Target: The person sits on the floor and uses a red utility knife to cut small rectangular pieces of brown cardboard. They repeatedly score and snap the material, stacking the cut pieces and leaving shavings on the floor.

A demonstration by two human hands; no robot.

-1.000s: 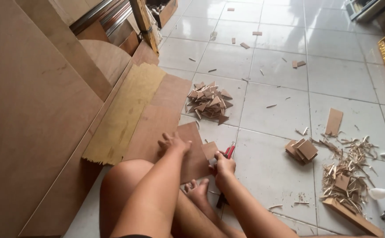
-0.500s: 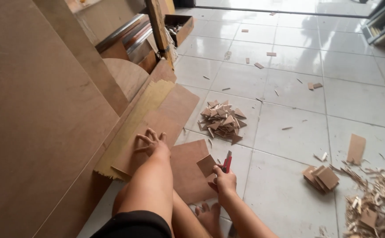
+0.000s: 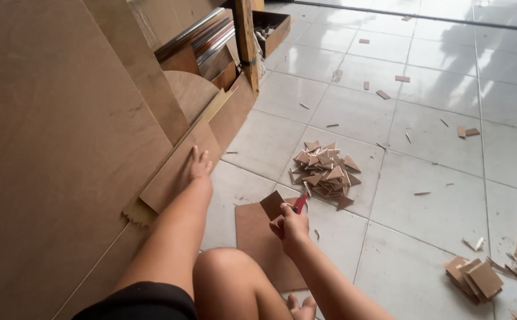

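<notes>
Against the big smooth brown board (image 3: pixel 51 148) at the left lean narrower flat panels, and the left hand (image 3: pixel 198 167) lies on one panel (image 3: pixel 178 172), fingers spread flat, gripping nothing. Right of that board, on the glossy white tiled floor (image 3: pixel 436 195), lies a flat brown sheet (image 3: pixel 258 237). Over it the right hand (image 3: pixel 291 224) has its fingers closed around a red-handled cutter (image 3: pixel 299 204) and a small angular offcut (image 3: pixel 272 204). Beyond sits a pile of triangular offcuts (image 3: pixel 325 169).

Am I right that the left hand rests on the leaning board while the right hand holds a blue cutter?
Not quite. The head view shows the cutter in the right hand is red, not blue. The left hand does rest on the leaning board.
</notes>
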